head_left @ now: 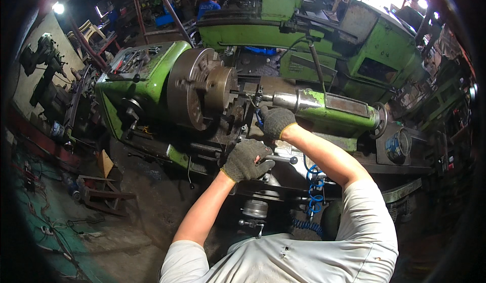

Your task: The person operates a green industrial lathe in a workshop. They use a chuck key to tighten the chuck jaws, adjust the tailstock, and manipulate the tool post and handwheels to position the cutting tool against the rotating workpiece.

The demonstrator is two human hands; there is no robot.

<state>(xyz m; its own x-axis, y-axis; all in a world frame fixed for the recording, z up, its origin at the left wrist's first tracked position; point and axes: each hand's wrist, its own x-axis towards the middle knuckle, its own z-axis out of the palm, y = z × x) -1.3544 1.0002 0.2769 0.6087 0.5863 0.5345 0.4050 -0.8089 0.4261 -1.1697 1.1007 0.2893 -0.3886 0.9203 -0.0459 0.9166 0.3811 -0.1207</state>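
Note:
A dark grey work glove covers each hand. My left hand (247,160) is closed at the inner end of a metal lever with a black ball knob (293,160), on the lathe's carriage. Farther off, my right hand (277,123) is curled round a blue air gun (259,117), mostly hidden by the glove, beside the tool post (258,96). Left of it is the lathe chuck (221,89), with a large round plate (190,88) behind it. To the right, the tailstock (331,104) points its steel quill (285,100) toward the chuck.
A coiled blue hose (316,192) hangs below my right forearm. The green headstock (136,75) carries loose tools on top. A tailstock handwheel (379,120) and a round tin (398,146) are at right. Another green machine (238,34) stands behind. Cables lie on the floor at left.

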